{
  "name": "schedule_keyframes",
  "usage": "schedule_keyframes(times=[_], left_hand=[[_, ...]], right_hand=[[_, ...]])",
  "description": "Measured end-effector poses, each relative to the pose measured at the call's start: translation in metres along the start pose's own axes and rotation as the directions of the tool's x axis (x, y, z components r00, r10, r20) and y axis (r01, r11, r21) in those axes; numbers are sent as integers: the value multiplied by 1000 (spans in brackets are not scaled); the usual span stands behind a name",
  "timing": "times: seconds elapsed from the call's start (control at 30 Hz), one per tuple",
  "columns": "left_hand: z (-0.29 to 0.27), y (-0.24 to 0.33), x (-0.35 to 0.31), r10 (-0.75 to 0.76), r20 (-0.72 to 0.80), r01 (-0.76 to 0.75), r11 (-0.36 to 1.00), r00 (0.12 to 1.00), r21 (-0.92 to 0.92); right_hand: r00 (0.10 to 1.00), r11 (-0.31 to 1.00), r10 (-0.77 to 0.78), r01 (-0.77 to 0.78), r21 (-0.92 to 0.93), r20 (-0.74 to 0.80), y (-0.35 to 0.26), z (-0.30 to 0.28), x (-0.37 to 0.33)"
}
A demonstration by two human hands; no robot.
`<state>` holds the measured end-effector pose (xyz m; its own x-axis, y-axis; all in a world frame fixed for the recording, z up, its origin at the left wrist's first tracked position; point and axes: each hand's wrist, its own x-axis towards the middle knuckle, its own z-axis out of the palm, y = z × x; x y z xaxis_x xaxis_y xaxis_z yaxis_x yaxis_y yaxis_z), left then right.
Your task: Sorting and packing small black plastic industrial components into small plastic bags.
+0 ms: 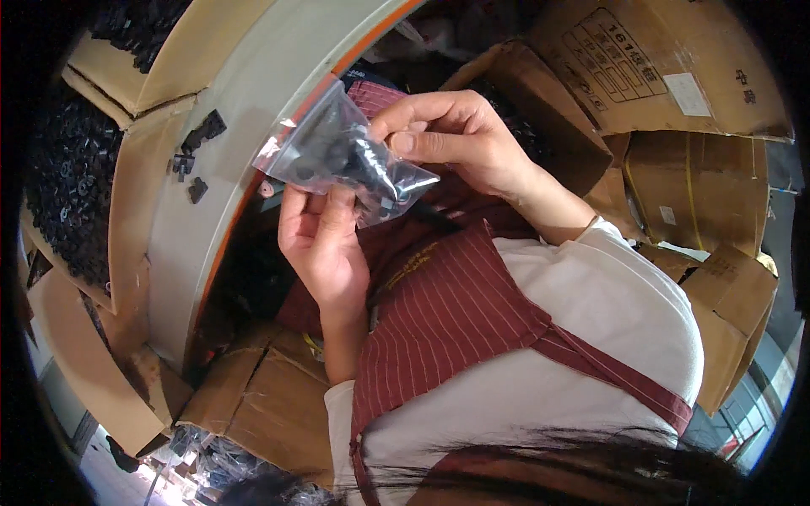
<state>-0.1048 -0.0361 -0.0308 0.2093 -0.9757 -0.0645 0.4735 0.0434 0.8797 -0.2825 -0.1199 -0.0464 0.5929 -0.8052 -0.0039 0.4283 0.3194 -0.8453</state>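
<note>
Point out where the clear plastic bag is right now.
In the head view, the clear plastic bag is left of centre in the upper half, between the left hand and right hand, beside the pale table.

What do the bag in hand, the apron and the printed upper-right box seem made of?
Bag: clear, glossy plastic film; contents show through and highlights streak it.
Apron: likely woven cloth, matte; it drapes softly, fibre unclear.
Box: probably corrugated cardboard, dull brown, with a stiff, flat panel.

Bordered left by a pale worktable (173, 253) with an orange edge (374, 39). Flanked right by cardboard boxes (704, 190). Brightest at lower left.
</note>
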Motion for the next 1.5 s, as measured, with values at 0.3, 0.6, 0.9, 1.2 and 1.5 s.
schedule_keyframes(times=[0.3, 0.6, 0.9, 1.2, 1.5], left_hand=[[9, 1, 8, 81, -60, -77, 995, 995, 58], [24, 31, 23, 191, 180, -246, 897, 965, 368], [33, 81, 46, 330, 189, -376, 720, 925, 583], [31, 74, 57, 604, 192, -499, 394, 774, 772], [16, 66, 58, 450, 126, -423, 656, 884, 624]], right_hand=[[998, 995, -62, 59, 81, 25, -14, -4, -3], [986, 974, -166, 167, -155, 24, -31, 10, 14], [981, 946, -74, 125, -300, 177, -53, 11, 35], [927, 919, 112, -233, 318, 357, -43, 32, 42], [981, 954, 85, -131, 272, 174, -30, 31, 53]])
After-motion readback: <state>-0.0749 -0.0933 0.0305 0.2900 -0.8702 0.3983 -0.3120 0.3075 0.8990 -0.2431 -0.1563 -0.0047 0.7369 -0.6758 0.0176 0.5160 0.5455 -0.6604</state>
